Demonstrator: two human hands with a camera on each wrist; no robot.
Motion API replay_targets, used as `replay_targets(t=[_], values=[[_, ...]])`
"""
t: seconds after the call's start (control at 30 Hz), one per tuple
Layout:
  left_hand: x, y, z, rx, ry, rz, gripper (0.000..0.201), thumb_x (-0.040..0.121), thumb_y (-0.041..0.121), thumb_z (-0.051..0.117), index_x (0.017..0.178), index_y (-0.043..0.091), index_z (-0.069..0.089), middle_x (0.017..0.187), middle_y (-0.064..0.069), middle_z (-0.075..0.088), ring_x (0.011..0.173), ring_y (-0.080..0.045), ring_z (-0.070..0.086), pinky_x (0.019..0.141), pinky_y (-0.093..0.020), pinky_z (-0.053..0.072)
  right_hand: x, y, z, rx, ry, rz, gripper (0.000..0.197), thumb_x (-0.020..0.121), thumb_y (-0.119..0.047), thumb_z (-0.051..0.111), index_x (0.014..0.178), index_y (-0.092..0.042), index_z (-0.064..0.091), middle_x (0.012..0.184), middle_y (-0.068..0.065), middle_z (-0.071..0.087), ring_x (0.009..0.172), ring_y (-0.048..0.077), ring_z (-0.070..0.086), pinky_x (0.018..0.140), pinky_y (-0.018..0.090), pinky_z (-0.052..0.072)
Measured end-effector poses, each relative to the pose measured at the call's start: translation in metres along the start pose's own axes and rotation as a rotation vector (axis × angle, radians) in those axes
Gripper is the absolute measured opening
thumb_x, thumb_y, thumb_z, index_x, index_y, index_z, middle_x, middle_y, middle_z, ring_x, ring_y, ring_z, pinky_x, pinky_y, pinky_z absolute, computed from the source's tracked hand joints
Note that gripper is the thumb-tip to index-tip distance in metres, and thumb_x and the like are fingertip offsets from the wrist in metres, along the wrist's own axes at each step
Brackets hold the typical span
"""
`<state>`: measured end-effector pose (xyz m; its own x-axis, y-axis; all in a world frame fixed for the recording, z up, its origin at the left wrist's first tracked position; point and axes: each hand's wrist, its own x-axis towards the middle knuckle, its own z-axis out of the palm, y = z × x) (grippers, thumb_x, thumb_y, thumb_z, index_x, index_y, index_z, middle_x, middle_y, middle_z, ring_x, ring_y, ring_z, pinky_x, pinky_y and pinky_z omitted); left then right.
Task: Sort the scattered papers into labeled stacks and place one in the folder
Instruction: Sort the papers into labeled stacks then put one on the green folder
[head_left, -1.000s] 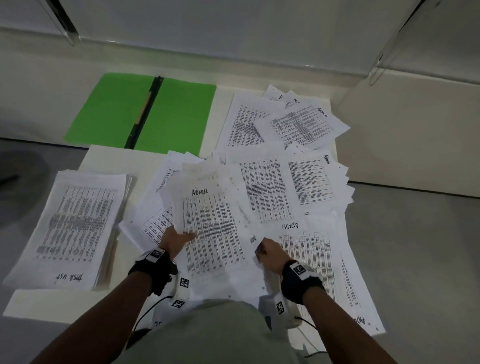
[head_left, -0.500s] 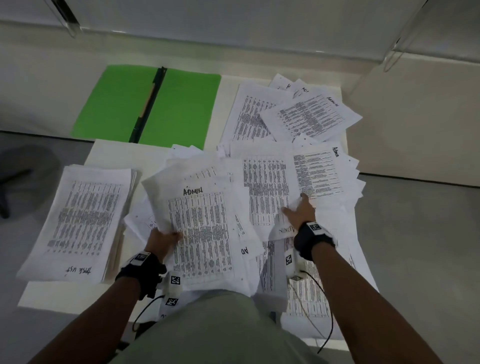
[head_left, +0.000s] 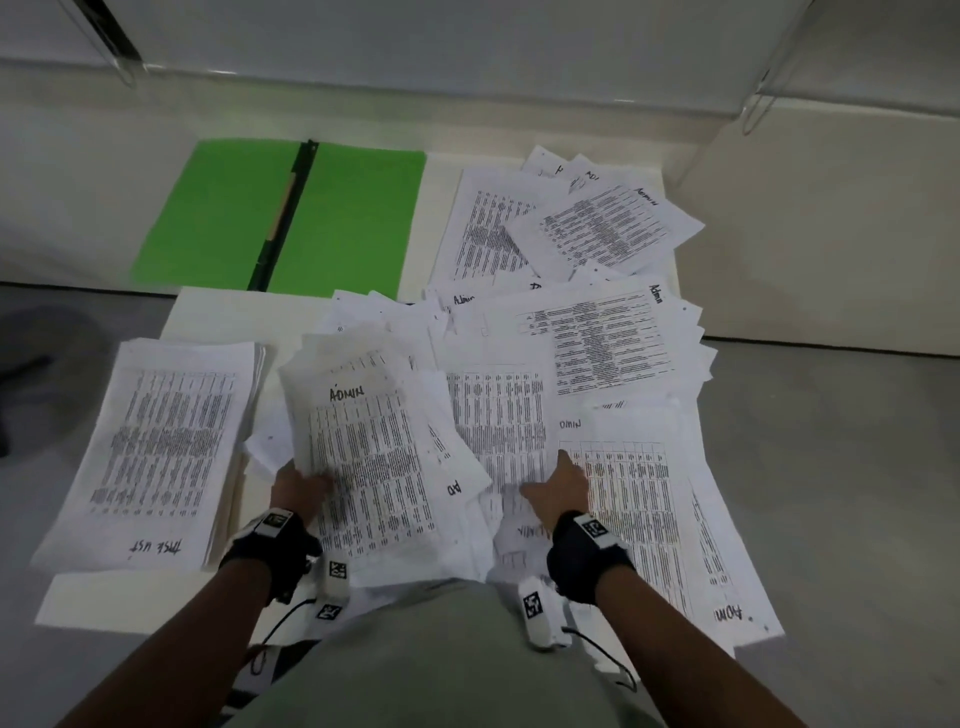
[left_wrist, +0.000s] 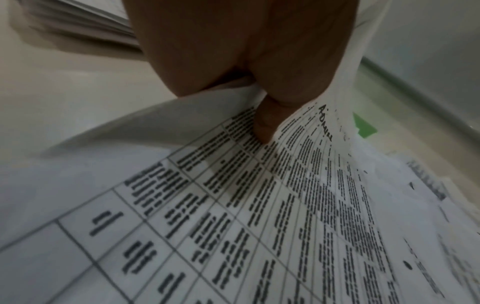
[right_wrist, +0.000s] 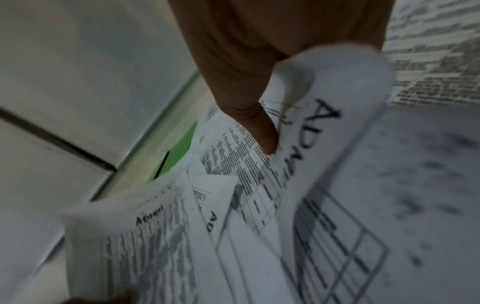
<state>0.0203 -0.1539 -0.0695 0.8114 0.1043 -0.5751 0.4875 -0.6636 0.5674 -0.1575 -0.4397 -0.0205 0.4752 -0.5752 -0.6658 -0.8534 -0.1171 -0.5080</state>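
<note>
White printed sheets marked ADMIN lie scattered over the middle and right of the table. My left hand grips a thick bundle of ADMIN sheets at its near left edge, held tilted above the pile. In the left wrist view the thumb presses on the bundle's top sheet. My right hand rests with straight fingers on the loose sheets to the right of the bundle. An ADMIN sheet curls up under its palm beside the thumb. An open green folder lies at the back left.
A squared stack labelled as a task list sits at the left of the white table. More loose sheets overlap at the back right and hang past the table's right edge. Grey floor surrounds the table; a pale wall stands behind.
My right hand reached out over the pile, then drew back toward me across the loose sheets. My left hand kept hold of the ADMIN bundle and shifted it slightly left.
</note>
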Motion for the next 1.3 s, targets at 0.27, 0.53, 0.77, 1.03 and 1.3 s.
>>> replay_targets(t=[0.27, 0.53, 0.77, 1.03, 1.3], values=[[-0.002, 0.014, -0.006, 0.035, -0.032, 0.053, 0.032, 0.079, 0.001, 0.069, 0.108, -0.005, 0.061, 0.093, -0.017, 0.065, 0.083, -0.027, 0.060, 0.080, -0.035, 0.048, -0.007, -0.022, -0.076, 0.443, 0.032, -0.390, 0.066, 0.078, -0.001, 0.076, 0.131, -0.025, 0.045, 0.113, -0.008, 0.063, 0.099, 0.004, 0.064, 0.079, 0.015, 0.052], [-0.006, 0.022, -0.005, 0.052, -0.141, 0.067, 0.036, 0.079, -0.003, 0.071, 0.108, -0.013, 0.054, 0.095, -0.024, 0.061, 0.090, -0.032, 0.058, 0.084, -0.039, 0.046, -0.008, -0.027, -0.138, 0.839, -0.173, -0.475, 0.066, 0.063, -0.006, 0.080, 0.123, -0.024, 0.059, 0.122, 0.006, 0.068, 0.110, 0.022, 0.066, 0.089, 0.039, 0.055], [-0.013, 0.035, 0.007, -0.092, -0.182, 0.023, 0.039, 0.076, -0.005, 0.072, 0.111, -0.011, 0.056, 0.101, -0.017, 0.064, 0.093, -0.027, 0.060, 0.088, -0.037, 0.047, 0.016, 0.001, -0.061, 0.579, -0.256, -0.261, 0.065, 0.071, -0.004, 0.080, 0.129, -0.016, 0.053, 0.118, 0.002, 0.067, 0.114, 0.023, 0.062, 0.095, 0.038, 0.051], [-0.032, 0.041, 0.020, -0.399, -0.211, 0.014, 0.040, 0.078, 0.026, 0.077, 0.113, 0.012, 0.063, 0.096, -0.005, 0.069, 0.096, -0.023, 0.063, 0.091, -0.037, 0.046, 0.005, -0.022, 0.013, 0.142, -0.320, -0.309, 0.056, 0.095, -0.019, 0.058, 0.144, -0.018, 0.032, 0.124, -0.006, 0.050, 0.111, 0.012, 0.050, 0.095, 0.024, 0.039], [-0.021, 0.034, 0.017, -0.125, -0.180, -0.016, 0.044, 0.072, 0.002, 0.079, 0.110, -0.008, 0.061, 0.109, -0.025, 0.066, 0.103, -0.039, 0.063, 0.095, -0.049, 0.048, 0.035, -0.013, -0.030, 0.176, 0.128, -0.302, 0.029, 0.088, -0.015, 0.061, 0.117, -0.014, 0.059, 0.112, 0.003, 0.059, 0.100, 0.020, 0.061, 0.077, 0.022, 0.049]])
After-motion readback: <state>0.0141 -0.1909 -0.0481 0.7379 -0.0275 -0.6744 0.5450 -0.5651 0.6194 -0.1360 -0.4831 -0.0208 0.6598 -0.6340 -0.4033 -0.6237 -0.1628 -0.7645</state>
